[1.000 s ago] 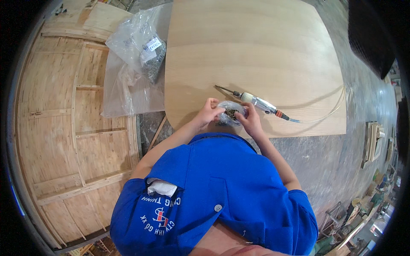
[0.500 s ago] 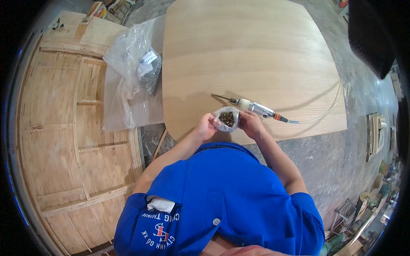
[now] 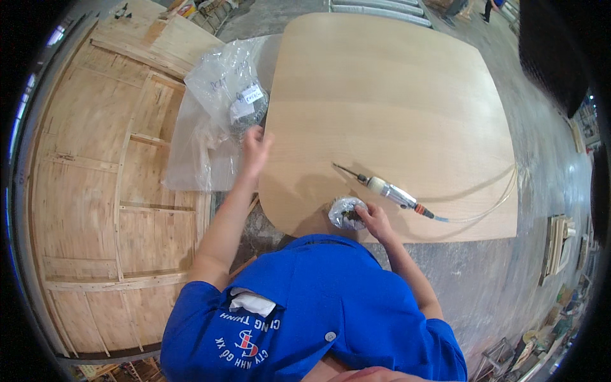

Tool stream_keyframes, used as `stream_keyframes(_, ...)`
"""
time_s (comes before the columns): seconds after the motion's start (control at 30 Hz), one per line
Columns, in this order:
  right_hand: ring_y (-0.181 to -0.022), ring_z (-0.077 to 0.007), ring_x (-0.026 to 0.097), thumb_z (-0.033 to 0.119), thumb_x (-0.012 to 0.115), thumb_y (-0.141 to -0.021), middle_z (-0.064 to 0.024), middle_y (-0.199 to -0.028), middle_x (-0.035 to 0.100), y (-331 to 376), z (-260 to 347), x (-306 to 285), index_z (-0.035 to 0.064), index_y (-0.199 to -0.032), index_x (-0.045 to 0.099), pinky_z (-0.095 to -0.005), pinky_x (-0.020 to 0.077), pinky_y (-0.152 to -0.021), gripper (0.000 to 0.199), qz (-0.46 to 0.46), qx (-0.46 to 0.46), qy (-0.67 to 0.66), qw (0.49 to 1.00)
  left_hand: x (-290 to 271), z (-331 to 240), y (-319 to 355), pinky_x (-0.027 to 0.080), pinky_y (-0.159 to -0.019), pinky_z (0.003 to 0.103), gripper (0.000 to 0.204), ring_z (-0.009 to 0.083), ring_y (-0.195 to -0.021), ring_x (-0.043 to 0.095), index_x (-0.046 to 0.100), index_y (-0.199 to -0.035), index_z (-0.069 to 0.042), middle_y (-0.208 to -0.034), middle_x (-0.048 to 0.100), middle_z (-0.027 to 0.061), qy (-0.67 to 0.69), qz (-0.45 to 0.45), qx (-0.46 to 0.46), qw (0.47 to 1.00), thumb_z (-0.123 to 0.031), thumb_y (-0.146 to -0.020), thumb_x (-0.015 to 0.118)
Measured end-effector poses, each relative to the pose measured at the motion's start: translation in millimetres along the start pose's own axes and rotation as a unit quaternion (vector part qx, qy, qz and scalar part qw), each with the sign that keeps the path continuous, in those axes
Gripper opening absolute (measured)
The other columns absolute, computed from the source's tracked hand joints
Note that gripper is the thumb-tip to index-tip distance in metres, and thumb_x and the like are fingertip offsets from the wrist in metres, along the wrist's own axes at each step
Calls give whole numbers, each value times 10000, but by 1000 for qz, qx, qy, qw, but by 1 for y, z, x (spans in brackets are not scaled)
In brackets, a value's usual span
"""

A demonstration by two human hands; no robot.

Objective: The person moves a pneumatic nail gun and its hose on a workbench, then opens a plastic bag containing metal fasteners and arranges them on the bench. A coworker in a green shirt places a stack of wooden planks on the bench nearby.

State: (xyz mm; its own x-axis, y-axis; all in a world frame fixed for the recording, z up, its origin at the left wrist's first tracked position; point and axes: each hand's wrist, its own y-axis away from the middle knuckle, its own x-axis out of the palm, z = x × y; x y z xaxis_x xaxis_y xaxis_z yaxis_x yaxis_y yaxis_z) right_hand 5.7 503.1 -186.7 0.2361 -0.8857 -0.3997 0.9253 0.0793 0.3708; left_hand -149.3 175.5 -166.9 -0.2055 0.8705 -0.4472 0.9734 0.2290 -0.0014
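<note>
A small clear plastic bag (image 3: 344,205) with brownish metal fittings inside sits at the near edge of the pale wooden board (image 3: 394,95). My right hand (image 3: 377,223) grips its right rim, thumb and fingers closed on the plastic. My left hand (image 3: 256,151) reaches out over the board's left edge, thumb apart from the loosely bent fingers, nothing seen in it. Just beyond its fingertips lies a larger clear plastic bag (image 3: 219,70) of grey metal pieces, with white labels on it. An air screwdriver (image 3: 391,192) with a long bit lies on the board, right of the small bag.
The screwdriver's pale hose (image 3: 484,215) curves off toward the board's right edge. To the left stands a large plywood panel with wooden battens (image 3: 83,210). Stacked wooden pieces (image 3: 557,245) are on the grey floor at the right. Far off, part of another person (image 3: 489,9) shows.
My left hand has let go of the small bag and moved away left to the larger bag. My right hand stays on the small bag. The view has shifted.
</note>
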Motion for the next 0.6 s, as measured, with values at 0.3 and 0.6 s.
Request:
stream_keyframes(0.3, -628, -189, 541, 373, 507, -815, -121, -652, 572, -1, 3, 1, -19, -808, 591, -339, 421, -575, 401, -38, 64, 12, 997, -84, -75, -166, 236, -950, 480, 785, 328, -1202, 283, 323, -1258, -50, -1286, 331, 178, -455, -193, 212, 843, -509, -680, 591)
stream_keyframes(0.6, -733, -326, 578, 474, 480, -790, -174, -743, 600, 4, 3, 4, 33, -826, 604, -408, 440, -667, 460, -77, 105, 57, 990, -48, -15, -164, 412, -758, 361, 514, 303, -866, 559, 533, -975, 80, -924, 593, 196, -150, -35, 60, 986, -405, -814, 473)
